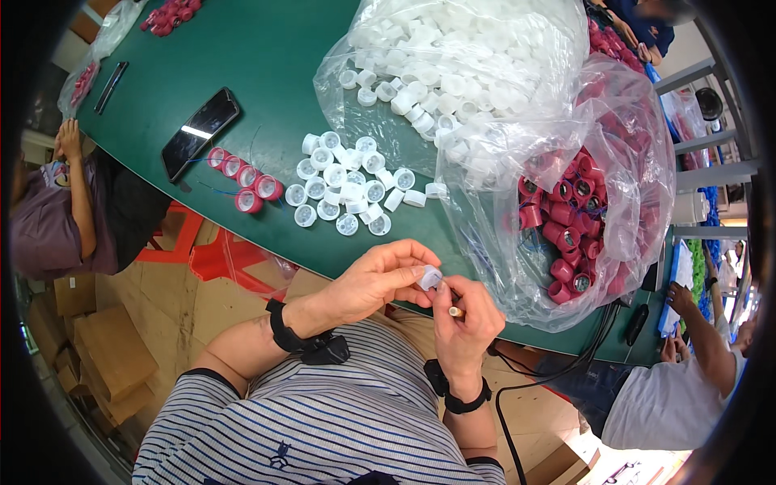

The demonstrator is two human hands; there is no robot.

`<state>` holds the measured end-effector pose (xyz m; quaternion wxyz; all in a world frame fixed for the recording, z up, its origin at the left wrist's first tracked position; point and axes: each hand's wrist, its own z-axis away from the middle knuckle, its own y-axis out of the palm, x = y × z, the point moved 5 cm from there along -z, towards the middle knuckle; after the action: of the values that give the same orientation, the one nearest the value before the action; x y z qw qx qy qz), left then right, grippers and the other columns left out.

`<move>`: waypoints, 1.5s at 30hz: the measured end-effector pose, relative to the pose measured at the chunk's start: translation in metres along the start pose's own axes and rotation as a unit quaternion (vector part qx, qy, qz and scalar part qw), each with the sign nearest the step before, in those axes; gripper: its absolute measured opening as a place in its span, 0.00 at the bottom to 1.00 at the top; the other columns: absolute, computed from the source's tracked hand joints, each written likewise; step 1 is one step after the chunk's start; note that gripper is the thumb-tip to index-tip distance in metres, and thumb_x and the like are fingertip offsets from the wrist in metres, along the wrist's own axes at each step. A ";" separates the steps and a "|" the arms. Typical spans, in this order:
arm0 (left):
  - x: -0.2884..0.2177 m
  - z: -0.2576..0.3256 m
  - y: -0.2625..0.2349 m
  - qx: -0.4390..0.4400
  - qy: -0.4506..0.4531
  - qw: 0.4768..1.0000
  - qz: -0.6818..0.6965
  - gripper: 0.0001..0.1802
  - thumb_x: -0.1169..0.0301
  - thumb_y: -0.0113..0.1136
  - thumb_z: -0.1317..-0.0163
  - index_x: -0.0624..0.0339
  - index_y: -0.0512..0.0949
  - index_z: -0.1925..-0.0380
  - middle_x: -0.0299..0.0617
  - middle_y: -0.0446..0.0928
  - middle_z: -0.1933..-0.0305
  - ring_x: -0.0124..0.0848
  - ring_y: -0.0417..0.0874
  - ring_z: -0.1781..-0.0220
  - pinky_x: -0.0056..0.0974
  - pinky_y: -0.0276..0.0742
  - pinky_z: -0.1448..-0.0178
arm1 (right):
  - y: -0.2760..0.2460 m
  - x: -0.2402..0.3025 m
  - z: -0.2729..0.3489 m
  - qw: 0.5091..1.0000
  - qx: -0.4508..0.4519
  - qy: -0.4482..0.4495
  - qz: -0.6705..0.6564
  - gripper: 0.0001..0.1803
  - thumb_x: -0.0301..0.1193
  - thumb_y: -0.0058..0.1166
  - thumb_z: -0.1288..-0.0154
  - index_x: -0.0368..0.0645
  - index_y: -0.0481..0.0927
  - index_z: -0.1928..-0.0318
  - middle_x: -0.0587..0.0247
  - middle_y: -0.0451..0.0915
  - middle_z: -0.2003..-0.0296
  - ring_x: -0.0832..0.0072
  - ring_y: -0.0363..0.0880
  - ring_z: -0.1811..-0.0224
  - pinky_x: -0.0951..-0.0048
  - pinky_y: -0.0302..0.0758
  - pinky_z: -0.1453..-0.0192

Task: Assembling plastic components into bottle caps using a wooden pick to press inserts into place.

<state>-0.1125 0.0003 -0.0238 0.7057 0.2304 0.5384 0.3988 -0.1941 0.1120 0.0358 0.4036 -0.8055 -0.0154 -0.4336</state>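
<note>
My left hand (373,283) pinches a small translucent white cap (429,279) between thumb and fingers, just past the table's near edge. Close against it is my right hand (469,319), its thumb and forefinger at the cap's side. A thin stick-like tool with a tan end (457,312) pokes out of my right fist; its other end is hidden. On the table ahead lies a loose cluster of white caps (352,192). To their left stand several red cups (248,200) with white insides and thin blue wires.
A black phone (200,133) lies at the left on the green table (267,56). Clear bags of white caps (453,48) and red cups (570,234) fill the far and right sides. Black cables (594,335) hang off the right edge. People sit left (65,218) and right (671,396).
</note>
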 end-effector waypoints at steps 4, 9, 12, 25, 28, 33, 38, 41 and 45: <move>0.001 0.000 0.000 -0.002 -0.005 1.000 -0.005 0.11 0.72 0.49 0.26 0.65 0.72 0.48 0.41 0.77 0.51 0.28 0.81 0.50 0.34 0.82 0.48 | 0.002 0.000 0.000 1.000 0.005 -0.009 0.012 0.07 0.22 0.65 0.45 0.42 0.81 0.66 0.62 0.78 0.76 0.69 0.77 0.80 0.71 0.71 0.77; -0.001 0.002 0.000 -0.014 -0.010 0.999 -0.032 0.12 0.70 0.51 0.26 0.64 0.73 0.48 0.41 0.78 0.53 0.27 0.81 0.51 0.33 0.82 0.49 | 0.002 0.001 0.000 1.000 0.000 -0.010 0.008 0.07 0.21 0.65 0.45 0.42 0.81 0.66 0.62 0.77 0.77 0.68 0.76 0.80 0.70 0.70 0.78; -0.002 0.002 -0.001 -0.022 -0.003 0.998 -0.056 0.12 0.69 0.51 0.26 0.64 0.73 0.48 0.40 0.78 0.53 0.27 0.81 0.52 0.33 0.82 0.49 | 0.002 0.001 0.000 1.000 0.001 -0.021 0.020 0.07 0.21 0.65 0.45 0.42 0.81 0.65 0.62 0.77 0.77 0.69 0.76 0.80 0.71 0.70 0.78; -0.004 0.003 -0.002 -0.028 -0.007 0.997 -0.072 0.12 0.70 0.50 0.26 0.66 0.73 0.48 0.42 0.78 0.56 0.26 0.82 0.60 0.31 0.82 0.54 | 0.002 0.001 0.002 0.998 -0.008 -0.047 0.036 0.10 0.19 0.64 0.47 0.43 0.82 0.63 0.63 0.77 0.76 0.68 0.76 0.80 0.70 0.70 0.78; -0.004 0.003 -0.001 -0.029 -0.007 0.997 -0.077 0.12 0.70 0.50 0.26 0.66 0.73 0.48 0.42 0.78 0.57 0.26 0.82 0.60 0.31 0.82 0.55 | 0.002 0.000 0.003 0.998 -0.008 -0.050 0.039 0.10 0.19 0.64 0.47 0.43 0.82 0.63 0.63 0.77 0.75 0.68 0.77 0.80 0.70 0.71 0.77; -0.004 0.003 -0.001 -0.031 -0.008 0.996 -0.080 0.12 0.70 0.50 0.26 0.66 0.73 0.49 0.42 0.78 0.57 0.26 0.82 0.60 0.31 0.83 0.56 | 0.002 0.001 0.002 0.998 -0.007 -0.052 0.040 0.10 0.19 0.64 0.47 0.43 0.82 0.64 0.63 0.79 0.74 0.68 0.77 0.80 0.71 0.72 0.77; -0.004 0.003 -0.001 -0.031 -0.006 0.996 -0.079 0.12 0.70 0.50 0.26 0.66 0.74 0.49 0.42 0.78 0.57 0.26 0.82 0.61 0.31 0.82 0.56 | 0.003 0.001 0.002 0.998 -0.006 -0.052 0.039 0.10 0.19 0.64 0.48 0.43 0.82 0.64 0.63 0.78 0.74 0.68 0.77 0.80 0.71 0.71 0.76; -0.003 0.003 -0.002 -0.028 -0.009 0.996 -0.080 0.12 0.70 0.49 0.26 0.66 0.74 0.49 0.42 0.79 0.57 0.26 0.82 0.60 0.31 0.82 0.56 | 0.003 0.001 0.001 0.998 -0.007 -0.048 0.037 0.10 0.19 0.64 0.48 0.44 0.82 0.64 0.64 0.77 0.75 0.68 0.76 0.80 0.70 0.71 0.77; -0.002 0.003 -0.002 -0.027 -0.008 0.997 -0.078 0.12 0.70 0.49 0.25 0.66 0.74 0.50 0.42 0.79 0.57 0.26 0.82 0.60 0.31 0.82 0.57 | 0.003 0.001 0.002 0.998 -0.014 -0.044 0.043 0.10 0.19 0.63 0.48 0.44 0.82 0.64 0.64 0.75 0.76 0.69 0.75 0.81 0.70 0.70 0.78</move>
<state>-0.1090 -0.0023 -0.0235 0.7447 0.1719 0.5384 0.3550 -0.1914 0.1111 0.0343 0.4095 -0.8295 0.0072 -0.3798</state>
